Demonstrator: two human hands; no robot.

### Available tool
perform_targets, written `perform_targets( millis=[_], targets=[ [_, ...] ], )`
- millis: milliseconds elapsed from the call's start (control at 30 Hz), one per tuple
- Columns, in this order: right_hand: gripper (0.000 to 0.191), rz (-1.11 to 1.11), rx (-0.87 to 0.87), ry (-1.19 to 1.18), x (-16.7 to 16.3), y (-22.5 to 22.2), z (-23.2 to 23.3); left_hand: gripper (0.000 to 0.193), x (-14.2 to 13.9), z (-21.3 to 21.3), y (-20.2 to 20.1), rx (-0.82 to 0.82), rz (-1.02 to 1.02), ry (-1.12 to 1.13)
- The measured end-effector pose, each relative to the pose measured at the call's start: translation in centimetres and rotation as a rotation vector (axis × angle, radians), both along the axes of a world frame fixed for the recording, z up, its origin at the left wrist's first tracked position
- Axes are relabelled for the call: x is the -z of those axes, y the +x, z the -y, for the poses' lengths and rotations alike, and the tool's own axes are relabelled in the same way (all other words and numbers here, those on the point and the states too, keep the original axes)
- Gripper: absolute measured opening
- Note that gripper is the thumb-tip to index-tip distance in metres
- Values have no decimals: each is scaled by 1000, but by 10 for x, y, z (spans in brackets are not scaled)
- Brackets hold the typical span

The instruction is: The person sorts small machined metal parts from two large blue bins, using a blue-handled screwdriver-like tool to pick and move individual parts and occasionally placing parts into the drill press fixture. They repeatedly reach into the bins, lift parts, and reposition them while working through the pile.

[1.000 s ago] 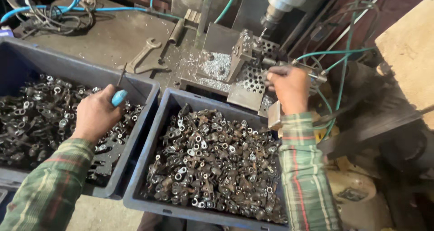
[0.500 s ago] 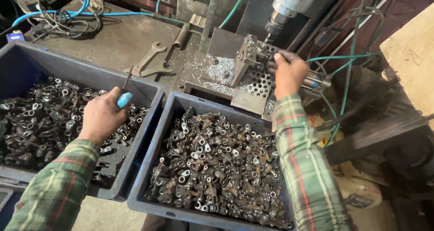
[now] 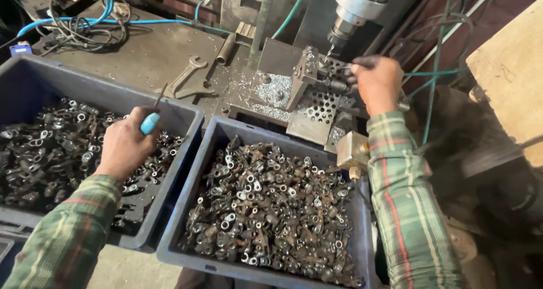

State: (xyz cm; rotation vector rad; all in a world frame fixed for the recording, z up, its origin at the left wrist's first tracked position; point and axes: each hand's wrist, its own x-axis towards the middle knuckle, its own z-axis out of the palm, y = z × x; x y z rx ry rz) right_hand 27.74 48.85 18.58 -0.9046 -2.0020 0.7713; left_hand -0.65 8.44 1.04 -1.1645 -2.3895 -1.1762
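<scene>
**Over two bins of metal parts, one hand at the drill fixture**

Under the drill spindle (image 3: 355, 9), the right hand (image 3: 378, 84) is closed around a small dark part pressed against the fixture block (image 3: 308, 68) at the bench's far right edge; the part itself is mostly hidden by the fingers. The left hand (image 3: 124, 147) is fisted on a blue-handled tool (image 3: 150, 122), thin shaft pointing up, above the near right corner of the left bin (image 3: 34, 82). The right bin (image 3: 226, 131) sits just beside it, rims touching, both heaped with small parts. A wrench (image 3: 189, 76) lies on bare bench behind the bins. Perforated plate (image 3: 319, 105) and metal chips fill the gap to the fixture. Both bins' near edges are cut off.
</scene>
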Motion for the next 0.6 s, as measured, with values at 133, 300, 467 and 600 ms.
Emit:
perform_targets(
  millis=[133,300,467,600],
  targets=[
    [13,182,-27,-175,5,19,20,34,-17,4,15,13,58,48],
    [12,137,-11,-60,-4,43,41,34,-73,-6,60,191,101,237],
    [18,-133,-200,-172,-8,62,75,33,-126,-50,136,540,181,177],
    [24,-229,-238,-234,-14,100,111,26,-169,-120,163,615,0,168]
  ],
)
